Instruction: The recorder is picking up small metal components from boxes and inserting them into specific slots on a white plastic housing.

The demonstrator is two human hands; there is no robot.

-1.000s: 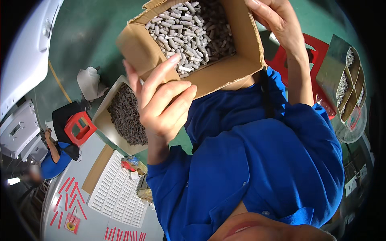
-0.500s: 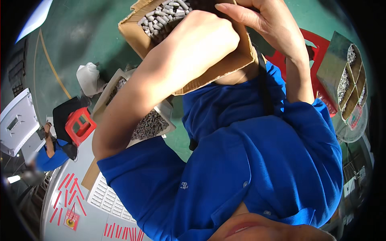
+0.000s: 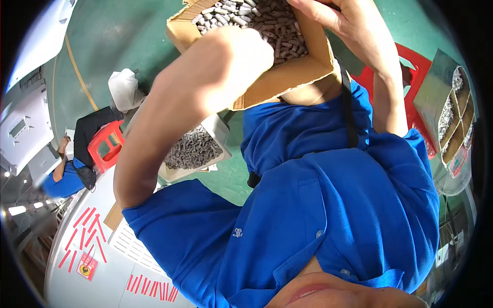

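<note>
An open cardboard box (image 3: 287,79) full of small grey, short cylindrical pieces (image 3: 280,25) rests against my lap at the top of the view. My left hand (image 3: 241,54) is over the box's near left part, knuckles up and curled. Its fingertips are hidden beneath it, so whatever it holds does not show. At the box's right side my right hand (image 3: 349,23) grips the rim, its thumb lying along the inner edge. The other fingers of that hand are mostly out of sight.
A pale bin (image 3: 192,149) of similar grey pieces stands beyond my left forearm. Red strips (image 3: 90,236) lie on a grey table (image 3: 110,282) at lower left. Red stools (image 3: 105,146) and a divided carton (image 3: 436,97) stand around. Another person (image 3: 64,179) is at far left.
My left hand has moved leftward across the box, uncovering more of the grey pieces. My right hand stays at the rim. The whole view has shifted slightly.
</note>
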